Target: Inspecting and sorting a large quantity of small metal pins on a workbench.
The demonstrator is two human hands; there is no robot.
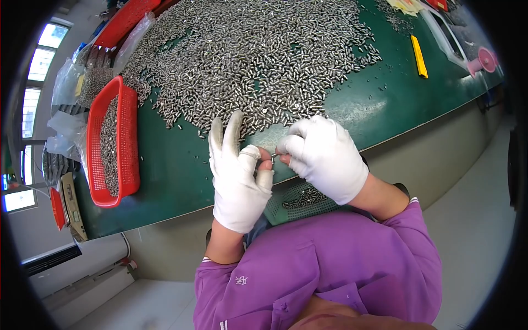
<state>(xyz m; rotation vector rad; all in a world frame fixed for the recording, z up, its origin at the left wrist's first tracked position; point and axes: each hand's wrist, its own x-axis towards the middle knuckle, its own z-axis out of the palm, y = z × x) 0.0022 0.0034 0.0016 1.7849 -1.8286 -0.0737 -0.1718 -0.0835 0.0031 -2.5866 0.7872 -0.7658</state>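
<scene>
Both my hands wear white gloves with some bare fingertips, and they meet near the front edge of the green table (181,203). A small metal part (273,158) is pinched between the fingertips of my left hand (236,170); two of that hand's other fingers stretch toward the pile. My right hand (324,157) is closed, its thumb and forefinger tips at the same small part. Just beyond them spreads a large pile of small silvery cylindrical metal parts (258,60). Below my hands, a green basket (280,212) holds more small metal pieces.
On the left stands a red perforated basket (129,148) partly filled with small metal parts. Clear plastic bags (66,132) lie beyond it. At the right are a yellow cutter-like tool (419,56), a pink spool-shaped object (484,60) and a white-framed tray (444,36).
</scene>
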